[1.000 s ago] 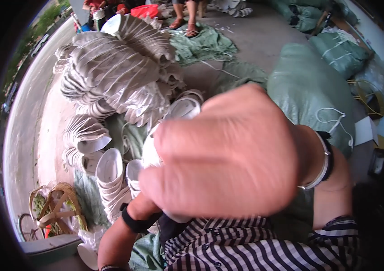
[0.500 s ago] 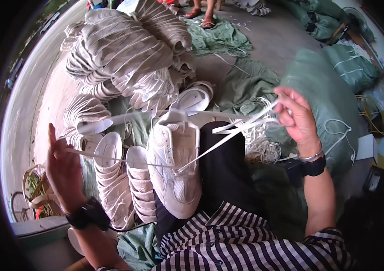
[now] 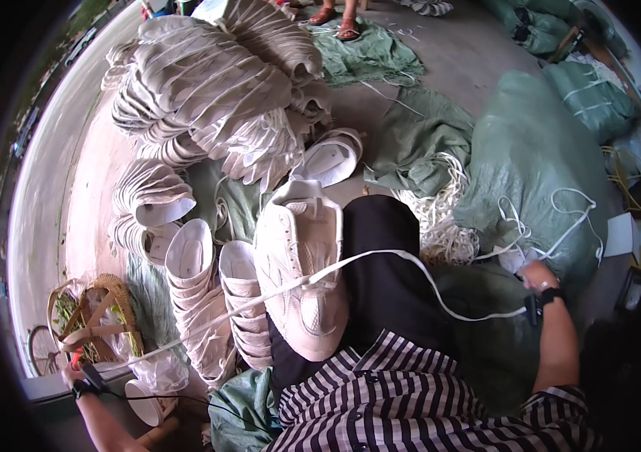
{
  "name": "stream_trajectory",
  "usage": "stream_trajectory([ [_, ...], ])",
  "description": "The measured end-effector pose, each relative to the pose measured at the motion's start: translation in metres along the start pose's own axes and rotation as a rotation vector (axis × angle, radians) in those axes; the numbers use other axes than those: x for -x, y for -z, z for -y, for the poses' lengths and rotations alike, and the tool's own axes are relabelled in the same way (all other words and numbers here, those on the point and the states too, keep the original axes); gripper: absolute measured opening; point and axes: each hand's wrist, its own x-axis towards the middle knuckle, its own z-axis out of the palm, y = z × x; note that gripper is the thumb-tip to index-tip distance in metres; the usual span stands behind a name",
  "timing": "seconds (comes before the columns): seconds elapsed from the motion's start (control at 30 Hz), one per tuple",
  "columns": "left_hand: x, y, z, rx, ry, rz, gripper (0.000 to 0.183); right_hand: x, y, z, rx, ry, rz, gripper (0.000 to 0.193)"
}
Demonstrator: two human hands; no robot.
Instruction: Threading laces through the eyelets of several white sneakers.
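Left hand (image 3: pixel 71 374) and right hand (image 3: pixel 539 276) are much farther apart than half a second ago, when they were up high beside the shoe. One has dropped to the low left, the other to the right, by the big green bag (image 3: pixel 539 166). Now the white lace (image 3: pixel 388 251) makes one long line between them — tight on the left, droopy on the right.

The pale shoe (image 3: pixel 307 309) sits on the black trousers (image 3: pixel 380 226), toe toward the person, and no hand touches it. The lace crosses it near the bottom of the tongue. I cannot tell how it goes through the holes.

On the left, the fingers look closed, and the lace seems pinched in them. On the right, the fingers are curled, but the dark band (image 3: pixel 535 309) sits where the lace ends, so I cannot tell if they grip it.

Some things could go wrong. If one side pulls harder, the lace could slide and come out uneven. A hard tug could tip the shoe off the leg, because nothing holds it down. The droopy part could catch on the band. A wide swing could bump the shoe stack (image 3: pixel 245 309) just beside the shoe — or snag the lace pile (image 3: pixel 445 226).
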Motion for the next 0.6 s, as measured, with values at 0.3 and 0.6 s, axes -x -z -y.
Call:
stream_trajectory([
  [0.3, 0.44, -0.203, -0.076, 0.155, -0.907, 0.983, 0.044, 0.088, 0.058, 0.285, -1.71, 0.935, 0.856, 0.033],
  [0.6, 0.606, -0.185, -0.115, 0.45, -0.349, 1.496, 0.021, 0.109, 0.092, 0.336, -1.926, 0.747, 1.143, 0.022],
])
